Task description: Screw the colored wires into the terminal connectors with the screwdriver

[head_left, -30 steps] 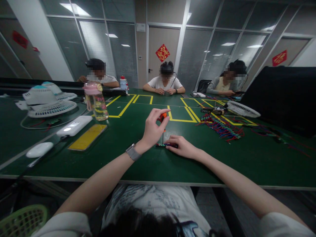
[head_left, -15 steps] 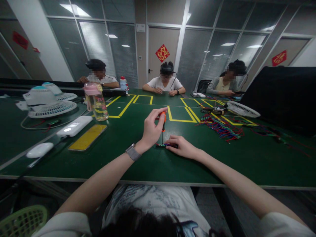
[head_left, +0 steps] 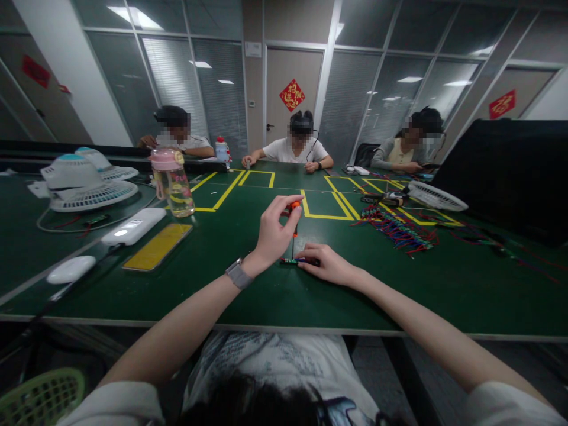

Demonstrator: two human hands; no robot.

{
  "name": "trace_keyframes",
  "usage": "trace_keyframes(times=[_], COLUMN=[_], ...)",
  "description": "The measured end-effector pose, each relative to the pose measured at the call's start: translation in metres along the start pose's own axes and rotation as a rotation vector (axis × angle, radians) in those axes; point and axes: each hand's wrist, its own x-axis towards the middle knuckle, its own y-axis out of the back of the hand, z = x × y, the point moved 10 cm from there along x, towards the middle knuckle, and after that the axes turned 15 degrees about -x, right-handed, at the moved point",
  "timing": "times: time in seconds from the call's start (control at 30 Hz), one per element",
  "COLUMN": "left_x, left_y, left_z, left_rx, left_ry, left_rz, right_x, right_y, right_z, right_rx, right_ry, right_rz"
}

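My left hand (head_left: 276,231) is closed around the orange and black handle of a screwdriver (head_left: 295,223). The screwdriver stands nearly upright, its thin shaft reaching down to a small green circuit board (head_left: 289,261) on the table. My right hand (head_left: 326,264) lies low on the table to the right of the board, its fingertips pressed on the board's right end. Something dark with a bluish part shows under those fingers, partly hidden by them. Where exactly the tip meets the board is too small to tell.
On the green table (head_left: 248,307) at left are a phone (head_left: 157,247), a white power bank (head_left: 134,226), a white case (head_left: 71,270), a pink-lidded bottle (head_left: 174,183) and fans (head_left: 91,189). Wired circuit boards (head_left: 399,228) lie right, near a dark screen (head_left: 510,183). Several people sit opposite.
My left fingers have shifted slightly on the screwdriver handle, showing its orange top from another angle. My right hand stays put. The person opposite has moved one hand outward to the left.
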Motion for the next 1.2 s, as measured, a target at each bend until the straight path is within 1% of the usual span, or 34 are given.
trace_keyframes(times=[1.2], left_x=[-0.0001], left_y=[-0.001], left_z=[0.0004], left_rx=[0.016], left_ry=[0.006], left_rz=[-0.008], right_x=[0.0004], right_y=[-0.0005], right_z=[0.0015], right_rx=[0.011], right_ry=[-0.013], right_rz=[-0.003])
